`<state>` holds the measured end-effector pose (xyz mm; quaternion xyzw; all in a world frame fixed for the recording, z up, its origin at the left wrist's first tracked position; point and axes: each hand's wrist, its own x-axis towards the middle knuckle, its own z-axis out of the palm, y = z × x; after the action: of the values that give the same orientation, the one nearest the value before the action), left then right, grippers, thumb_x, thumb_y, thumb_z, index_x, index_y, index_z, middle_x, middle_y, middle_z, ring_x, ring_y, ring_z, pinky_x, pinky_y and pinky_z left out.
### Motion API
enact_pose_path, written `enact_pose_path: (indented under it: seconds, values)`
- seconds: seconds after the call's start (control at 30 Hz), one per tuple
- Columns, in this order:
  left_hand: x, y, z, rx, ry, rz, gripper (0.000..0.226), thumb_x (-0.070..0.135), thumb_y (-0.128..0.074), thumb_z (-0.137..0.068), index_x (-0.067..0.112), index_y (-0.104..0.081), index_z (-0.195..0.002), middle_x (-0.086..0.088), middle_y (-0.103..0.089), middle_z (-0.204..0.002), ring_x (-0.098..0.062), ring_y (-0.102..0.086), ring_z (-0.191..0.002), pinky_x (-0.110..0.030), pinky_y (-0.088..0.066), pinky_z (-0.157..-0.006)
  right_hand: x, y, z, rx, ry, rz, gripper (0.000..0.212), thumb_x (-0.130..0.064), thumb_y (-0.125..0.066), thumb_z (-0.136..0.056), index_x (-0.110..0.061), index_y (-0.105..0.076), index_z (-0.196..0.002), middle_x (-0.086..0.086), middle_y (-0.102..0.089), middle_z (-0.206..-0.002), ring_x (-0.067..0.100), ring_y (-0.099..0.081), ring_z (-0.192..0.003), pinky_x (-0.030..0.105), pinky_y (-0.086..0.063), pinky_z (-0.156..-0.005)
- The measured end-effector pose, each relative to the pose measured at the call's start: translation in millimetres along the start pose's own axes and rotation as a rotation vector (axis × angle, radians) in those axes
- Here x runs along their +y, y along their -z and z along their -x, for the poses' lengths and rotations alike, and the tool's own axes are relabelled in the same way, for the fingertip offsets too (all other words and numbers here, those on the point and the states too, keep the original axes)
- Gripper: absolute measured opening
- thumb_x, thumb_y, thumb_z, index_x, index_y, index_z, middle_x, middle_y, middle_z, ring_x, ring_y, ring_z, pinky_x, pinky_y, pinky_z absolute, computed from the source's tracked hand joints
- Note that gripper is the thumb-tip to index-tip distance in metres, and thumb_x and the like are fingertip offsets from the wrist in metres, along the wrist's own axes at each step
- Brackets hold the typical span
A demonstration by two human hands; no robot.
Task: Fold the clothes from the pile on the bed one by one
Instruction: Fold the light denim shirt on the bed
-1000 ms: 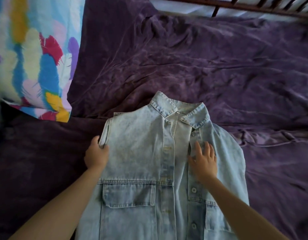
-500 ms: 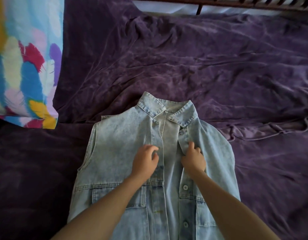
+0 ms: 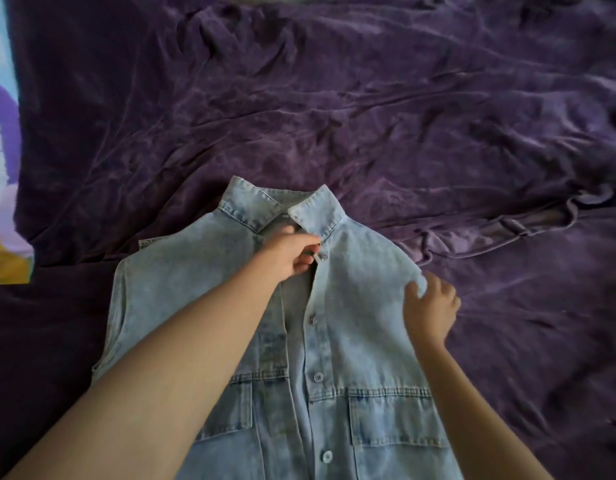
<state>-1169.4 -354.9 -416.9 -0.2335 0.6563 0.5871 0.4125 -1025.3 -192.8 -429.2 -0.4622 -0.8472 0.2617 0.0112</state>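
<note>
The denim vest (image 3: 362,313) lies front-up on the purple bedspread (image 3: 403,116), directly under both hands and forearms, and its lower part runs out of the bottom of the view; its collar (image 3: 282,209) sits just beyond the left hand (image 3: 292,252), pointing away from the person. The left hand is narrow, its fingers curled, and thumb and fingertips pinch the button edge of the front opening right below the collar, beside the top button; the opening gapes a little from that pinch back toward the wrist. The right hand (image 3: 429,306) is out at the vest's armhole edge, well apart from the left hand; its fingers are curled over the hem there and hold a fold of denim. Between the two forearms a row of buttons (image 3: 318,376) runs toward the person; a chest pocket (image 3: 396,420) lies just inside the right forearm, another partly under the left forearm. Beyond the right hand a rumpled purple cloth with a seamed edge (image 3: 507,223) rests on the bedspread; far out past the left arm – at the picture's edge – a brightly patterned pillow (image 3: 2,168) shows.
</note>
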Motion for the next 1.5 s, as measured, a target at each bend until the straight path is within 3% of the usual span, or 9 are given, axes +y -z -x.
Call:
enact_pose_path:
  seconds: [0.1,0.27,0.37,0.57,0.73,0.9,1.17,1.33,1.5]
  values:
    - [-1,-8,0,0.101,-0.052,-0.287,0.013,0.024,-0.062,-0.089,0.016,-0.053,-0.083,-0.001,-0.046,-0.059,-0.012,-0.037,-0.046,-0.016,-0.026,-0.042,25,9,-30,-0.329,-0.351,0.006,0.038,-0.026,-0.049,-0.091,-0.001,-0.056,-0.119,0.024,-0.056,-0.121,0.039,-0.050,-0.115,0.039,-0.039,-0.088]
    - [-3,3,-2,0.310,-0.344,-0.151,0.019,0.014,-0.053,-0.091,0.019,-0.058,-0.074,0.000,-0.053,-0.071,-0.014,-0.045,-0.063,-0.021,-0.034,-0.048,16,12,-7,-0.139,-0.018,0.073,0.027,-0.016,-0.057,-0.084,-0.014,-0.043,-0.062,0.004,-0.047,-0.059,0.036,-0.059,-0.072,0.035,-0.034,-0.063]
    - [-11,23,-5,0.429,-0.313,-0.108,0.023,0.014,-0.048,-0.092,0.017,-0.054,-0.071,0.000,-0.052,-0.068,-0.017,-0.047,-0.066,-0.025,-0.035,-0.055,9,2,23,-0.168,0.305,-0.100,0.017,-0.005,-0.067,-0.077,-0.017,-0.056,-0.081,0.000,-0.053,-0.064,0.023,-0.053,-0.060,0.032,-0.037,-0.063]
    - [-21,33,-5,0.213,-0.034,0.011,0.033,0.025,-0.052,-0.094,0.026,-0.046,-0.127,-0.004,-0.063,-0.096,-0.018,-0.058,-0.076,-0.027,-0.042,-0.060,-5,-1,-12,-0.424,-0.230,-0.699,0.012,-0.023,-0.058,-0.090,-0.015,-0.062,-0.082,-0.001,-0.061,-0.074,0.005,-0.053,-0.058,0.020,-0.044,-0.050]
    - [-15,25,-12,0.206,0.014,0.018,0.023,0.011,-0.061,-0.088,0.007,-0.056,-0.110,-0.017,-0.061,-0.117,-0.028,-0.058,-0.100,-0.041,-0.046,-0.093,-22,4,-70,-0.552,-0.357,-1.004,0.021,-0.007,-0.052,-0.088,-0.017,-0.061,-0.072,0.002,-0.062,-0.067,0.018,-0.057,-0.064,0.025,-0.049,-0.060]
    - [-9,22,-19,0.153,-0.009,0.138,0.023,-0.018,-0.046,-0.083,0.003,-0.055,-0.083,-0.013,-0.055,-0.077,-0.024,-0.055,-0.068,-0.029,-0.050,-0.054,-43,3,-95,-0.794,-0.266,-0.875,0.047,0.003,-0.051,-0.089,-0.028,-0.051,-0.124,-0.002,-0.062,-0.096,0.012,-0.065,-0.069,0.021,-0.054,-0.053]
    - [1,23,-26,0.257,-0.195,0.313,0.037,-0.020,-0.041,-0.077,0.015,-0.055,-0.075,-0.007,-0.056,-0.073,-0.017,-0.049,-0.063,-0.027,-0.040,-0.056,-36,-21,-105,-0.388,0.004,-0.673,0.058,0.003,-0.048,-0.086,-0.029,-0.049,-0.135,-0.004,-0.051,-0.074,0.005,-0.046,-0.059,0.015,-0.045,-0.061]
    - [-21,31,-28,0.507,-0.332,0.055,0.036,-0.005,-0.052,-0.086,0.012,-0.059,-0.117,0.003,-0.058,-0.084,-0.005,-0.052,-0.067,-0.008,-0.043,-0.051,-7,-15,-100,-0.239,0.025,-0.508,0.037,-0.003,-0.048,-0.087,-0.007,-0.053,-0.124,0.007,-0.050,-0.100,0.019,-0.045,-0.088,0.032,-0.039,-0.080]
    - [-54,26,-10,0.350,-0.396,-0.140,0.060,0.015,-0.060,-0.090,0.012,-0.032,-0.142,-0.015,-0.042,-0.138,-0.018,-0.049,-0.116,-0.024,-0.038,-0.087,59,-4,-47,-0.160,-0.034,-0.349,0.033,-0.010,-0.054,-0.091,-0.010,-0.057,-0.123,0.009,-0.063,-0.112,0.019,-0.057,-0.096,0.026,-0.038,-0.079]
